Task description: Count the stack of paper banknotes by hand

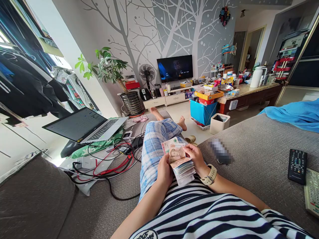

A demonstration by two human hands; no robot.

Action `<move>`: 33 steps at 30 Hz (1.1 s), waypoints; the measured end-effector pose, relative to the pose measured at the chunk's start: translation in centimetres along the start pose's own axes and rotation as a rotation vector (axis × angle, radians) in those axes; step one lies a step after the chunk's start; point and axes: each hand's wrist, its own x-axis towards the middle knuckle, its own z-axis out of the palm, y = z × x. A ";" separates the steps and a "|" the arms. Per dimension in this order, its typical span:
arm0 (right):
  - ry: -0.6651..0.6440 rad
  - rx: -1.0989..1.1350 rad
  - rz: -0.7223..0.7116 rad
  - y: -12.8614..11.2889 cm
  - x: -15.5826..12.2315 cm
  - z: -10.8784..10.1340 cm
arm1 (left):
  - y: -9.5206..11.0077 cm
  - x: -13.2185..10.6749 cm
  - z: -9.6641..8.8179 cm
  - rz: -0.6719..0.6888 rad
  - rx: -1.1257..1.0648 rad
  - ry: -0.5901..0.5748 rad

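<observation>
While an opened laptop (107,130) rests partly on a green patterned cloth (116,141) at the left, a tangle of red, black and white cables (128,160) spreads just beside it. To their right, legs in blue-and-white plaid trousers (154,139) stretch forward. Over the lap, the left hand (164,170) grips a wad of banknotes (183,169) from its left side. Above the wad, a pinkish note (169,143) peeks out behind a brownish note (177,153) with a portrait. The right hand (196,157) pinches that brownish note near its upper right corner; a pale watch (209,175) circles the wrist. Farther right, on the grey sofa (254,159), lie a pixelated object (220,151), a black remote control (297,166) and, next to it, a pale remote (312,191).
</observation>
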 end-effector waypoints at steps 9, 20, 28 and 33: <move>-0.007 0.010 0.005 0.0 0.0 0.0 | -0.2 0.2 -0.3 0.012 0.009 -0.035; -0.029 0.040 -0.011 0.3 0.1 0.0 | -0.2 0.2 -0.2 -0.012 -0.023 -0.052; -0.058 0.088 -0.030 -0.3 0.1 0.3 | 0.2 -0.2 0.2 -0.024 -0.038 -0.009; -0.025 0.089 0.021 0.0 0.4 0.3 | 0.3 -0.2 0.0 -0.001 -0.006 0.010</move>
